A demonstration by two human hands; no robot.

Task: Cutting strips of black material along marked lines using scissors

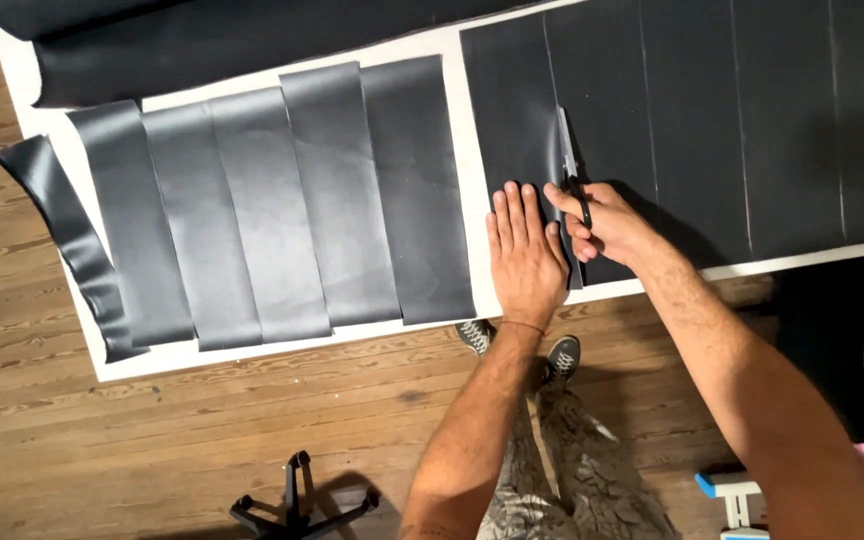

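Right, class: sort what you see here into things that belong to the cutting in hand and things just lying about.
In use:
- scissors in the right hand
- marked dark sheet
- left hand pressing it flat
- white table

Lying about:
- cut strips
- dark roll
- chair base

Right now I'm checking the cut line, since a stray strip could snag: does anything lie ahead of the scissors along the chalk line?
Nothing visible does. The scissors in the right hand point up the chalk line over bare black sheet.
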